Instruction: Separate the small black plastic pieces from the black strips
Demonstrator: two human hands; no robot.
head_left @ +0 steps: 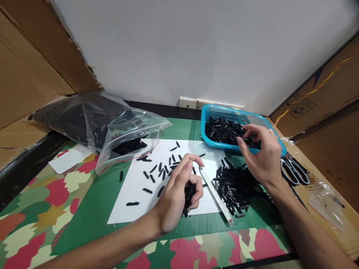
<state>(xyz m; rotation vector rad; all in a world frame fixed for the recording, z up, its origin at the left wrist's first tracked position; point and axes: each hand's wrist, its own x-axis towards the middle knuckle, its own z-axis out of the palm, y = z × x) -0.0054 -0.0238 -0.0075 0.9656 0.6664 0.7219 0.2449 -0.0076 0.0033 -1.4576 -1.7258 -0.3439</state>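
Note:
My left hand (179,190) is curled around a bunch of small black strips (189,194), their ends showing between the fingers, above a white sheet of paper (123,209). More black strips (153,169) lie scattered over that sheet. At the rim of a blue plastic basket (206,140), my right hand (260,153) has thumb and index finger bent and a gap between their tips; nothing shows in it. Black pieces (224,129) fill the basket's bottom. Below the right hand a dense pile of black strips (232,186) rests partly on the paper and partly on the green surface.
A white pen-like stick (215,196) lies slanted across the paper. To the left slumps a clear zip bag (112,123) of black pieces, its mouth facing the sheet. Scissors (294,170) and a small plastic bag (327,203) lie at right. Cardboard and a white wall enclose the table.

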